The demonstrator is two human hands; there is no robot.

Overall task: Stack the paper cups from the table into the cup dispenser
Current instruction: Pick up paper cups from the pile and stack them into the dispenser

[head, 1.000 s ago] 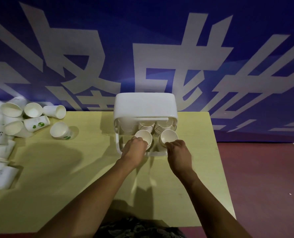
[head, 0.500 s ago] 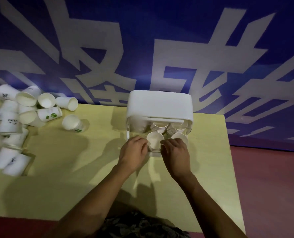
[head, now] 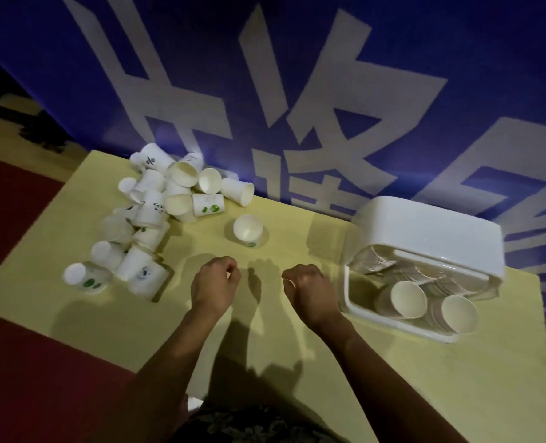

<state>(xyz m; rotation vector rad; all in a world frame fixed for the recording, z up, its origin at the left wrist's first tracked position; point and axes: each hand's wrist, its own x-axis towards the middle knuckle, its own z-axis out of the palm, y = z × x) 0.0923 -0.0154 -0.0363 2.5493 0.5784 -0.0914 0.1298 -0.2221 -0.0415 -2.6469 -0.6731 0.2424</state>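
A white cup dispenser (head: 425, 231) lies on the right of the yellow table (head: 393, 378), with stacked paper cups (head: 407, 298) showing in its open front. A heap of loose paper cups (head: 150, 215) covers the table's far left. One single cup (head: 247, 230) lies apart between heap and dispenser. My left hand (head: 214, 286) hovers over the table's middle, fingers curled with nothing in them. Just left of the dispenser is my right hand (head: 310, 292), likewise curled and holding nothing.
A blue banner with large white characters (head: 297, 91) hangs right behind the table's far edge. Dark red floor (head: 25, 362) lies to the left and near side. Bare tabletop stretches in front of the dispenser and around my forearms.
Both hands have left the dispenser's front and drawn back to the left over the table. My head has turned left, so the dispenser now sits at the right of the view.
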